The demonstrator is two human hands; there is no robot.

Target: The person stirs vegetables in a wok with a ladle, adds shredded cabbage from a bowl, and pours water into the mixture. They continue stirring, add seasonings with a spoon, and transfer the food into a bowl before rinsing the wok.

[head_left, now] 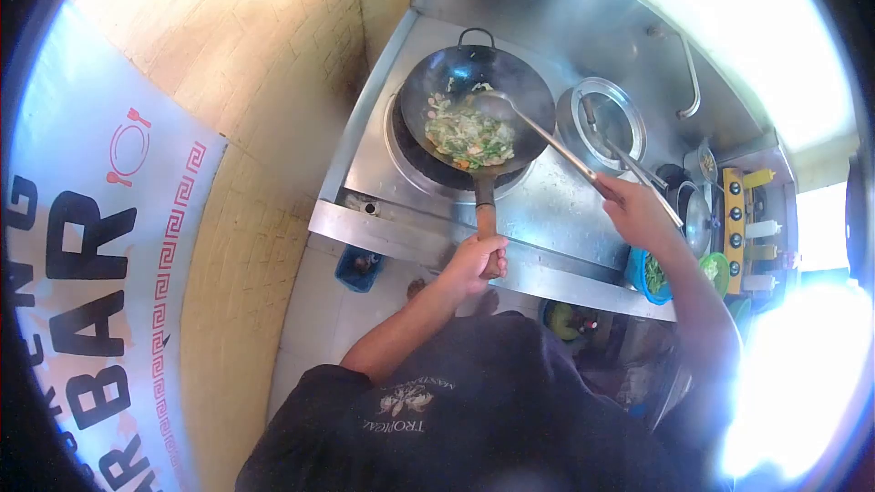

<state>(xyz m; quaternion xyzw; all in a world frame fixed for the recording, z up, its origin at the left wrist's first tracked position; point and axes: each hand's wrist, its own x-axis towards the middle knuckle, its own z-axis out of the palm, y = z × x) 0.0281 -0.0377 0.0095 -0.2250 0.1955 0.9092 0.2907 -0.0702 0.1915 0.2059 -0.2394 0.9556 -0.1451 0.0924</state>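
Banner: a printed banner (100, 255) with large dark letters is seen at the far left, hung against the tiled wall (264, 55).
Blue tub: a small blue container (358, 269) is set on the floor below the front left corner of the stove counter.
Stove counter: a steel cooking station (547, 210) is run along the wall, with a round burner well near its left end.
Wok: a dark wok (477, 107) is seated on the burner at the counter's left end, its long handle pointed towards the front edge.
Food: chopped greens with pale and orange pieces (469, 135) are spread across the wok's bottom.
Left hand: the left hand (474, 260) is wrapped in a closed grip round the end of the wok handle, just over the counter's front edge.
Ladle: a long metal ladle (547, 137) is held slanting, its bowl lowered into the wok above the food.
Right hand: the right hand (638, 210) is closed round the upper end of the ladle shaft, over the middle of the counter.
Steel pot: a round steel pot (602, 118) is set just right of the wok.
Bowls: a blue bowl of greens (649, 275) and a green bowl (715, 269) are placed by the front right edge.
Bottles: condiment bottles (761, 230) are lined up at the far right end.
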